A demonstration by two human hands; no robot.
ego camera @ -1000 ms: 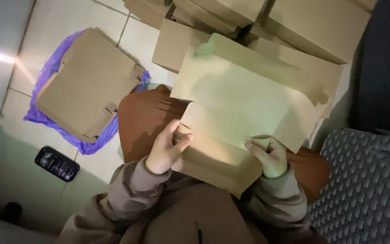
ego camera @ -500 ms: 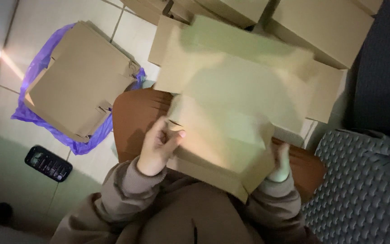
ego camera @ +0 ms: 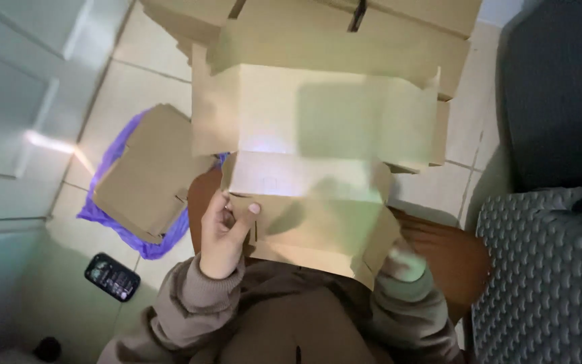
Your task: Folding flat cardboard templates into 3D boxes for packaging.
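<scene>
A: We had the cardboard box blank up over our lap, half folded, its big panel raised toward the stack of finished boxes beyond.

B: And our left hand was pinched on its left edge, thumb on top and fingers curled under a flap.

A: Right. Our right hand sat low at the blank's right corner, blurred. We couldn't tell whether it was closed on the card or only pressed against it.

B: How did we judge the feel of it?

A: Light and stiff along the panels, we reckoned, but floppy at the scored creases, so easy to buckle. Holding it by the edges near the folds looked the safest.

B: And around us?

A: A pile of flat blanks lay on a purple bag on the tiled floor, with a dark phone near our left sleeve and a brown stool beneath the work.
</scene>
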